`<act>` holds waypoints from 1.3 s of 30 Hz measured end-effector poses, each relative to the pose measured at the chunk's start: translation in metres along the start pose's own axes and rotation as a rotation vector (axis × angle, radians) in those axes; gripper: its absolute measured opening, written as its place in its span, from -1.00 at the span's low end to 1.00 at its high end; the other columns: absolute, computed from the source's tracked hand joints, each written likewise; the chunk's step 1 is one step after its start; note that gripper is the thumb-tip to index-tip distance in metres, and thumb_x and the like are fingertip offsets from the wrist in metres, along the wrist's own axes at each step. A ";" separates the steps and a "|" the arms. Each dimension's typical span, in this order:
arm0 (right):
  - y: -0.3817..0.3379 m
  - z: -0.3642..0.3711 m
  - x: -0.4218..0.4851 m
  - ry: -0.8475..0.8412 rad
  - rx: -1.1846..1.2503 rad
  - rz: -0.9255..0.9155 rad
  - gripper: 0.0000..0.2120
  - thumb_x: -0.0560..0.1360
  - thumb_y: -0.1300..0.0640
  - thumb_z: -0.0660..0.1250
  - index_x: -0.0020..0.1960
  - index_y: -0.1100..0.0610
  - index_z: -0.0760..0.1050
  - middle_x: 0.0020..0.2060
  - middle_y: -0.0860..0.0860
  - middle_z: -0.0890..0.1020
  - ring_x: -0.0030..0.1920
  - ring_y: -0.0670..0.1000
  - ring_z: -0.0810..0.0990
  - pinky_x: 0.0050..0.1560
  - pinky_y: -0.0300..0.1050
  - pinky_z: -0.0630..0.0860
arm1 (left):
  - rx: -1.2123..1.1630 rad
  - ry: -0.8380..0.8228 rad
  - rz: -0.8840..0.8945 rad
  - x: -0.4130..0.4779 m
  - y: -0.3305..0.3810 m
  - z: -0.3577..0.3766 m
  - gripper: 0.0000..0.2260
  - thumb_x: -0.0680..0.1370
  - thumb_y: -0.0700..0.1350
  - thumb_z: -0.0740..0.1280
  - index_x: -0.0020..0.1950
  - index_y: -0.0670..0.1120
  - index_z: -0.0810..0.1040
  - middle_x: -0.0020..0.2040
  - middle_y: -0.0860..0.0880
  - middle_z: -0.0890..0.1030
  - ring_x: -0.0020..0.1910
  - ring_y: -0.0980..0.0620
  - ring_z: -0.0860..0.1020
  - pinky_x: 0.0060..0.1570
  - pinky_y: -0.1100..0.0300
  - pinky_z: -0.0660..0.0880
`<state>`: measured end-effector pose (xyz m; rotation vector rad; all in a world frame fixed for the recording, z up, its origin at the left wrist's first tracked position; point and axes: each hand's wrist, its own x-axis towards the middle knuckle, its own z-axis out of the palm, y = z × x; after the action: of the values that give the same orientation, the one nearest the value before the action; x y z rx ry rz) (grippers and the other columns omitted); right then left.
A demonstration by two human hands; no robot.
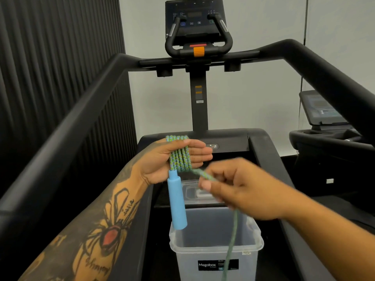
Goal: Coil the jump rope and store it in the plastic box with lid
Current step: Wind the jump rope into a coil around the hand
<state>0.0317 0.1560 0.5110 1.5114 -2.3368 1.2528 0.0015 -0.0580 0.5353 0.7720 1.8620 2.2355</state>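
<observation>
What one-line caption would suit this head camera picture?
Left hand wrapped in jump rope coils, right hand feeding more, above open plastic box.

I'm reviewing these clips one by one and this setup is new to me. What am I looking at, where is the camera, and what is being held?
There is no robot: one camera worn on a person's head looks forward and down at their bare hands. The left hand has green-blue jump rope wound in several loops around it, with a blue handle hanging below. The right hand, blurred by motion, pinches the loose rope, which trails downward. Below stands an open clear plastic box on a treadmill, its lid lying just beyond it.
</observation>
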 end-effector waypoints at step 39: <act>0.053 0.016 0.029 0.000 0.204 0.204 -0.72 0.65 0.07 0.16 -0.01 0.24 0.55 -0.42 0.04 0.50 -0.51 -0.04 0.36 -0.40 -0.10 0.44 | -0.052 0.153 0.088 0.004 0.002 0.008 -0.67 0.50 -0.18 0.22 0.19 -0.34 0.49 0.18 -0.32 0.58 0.17 -0.22 0.58 0.16 -0.01 0.52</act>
<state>-0.0199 0.1339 0.4835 1.3492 -2.4818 1.5812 0.0021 -0.0500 0.5397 0.7059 1.8594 2.4517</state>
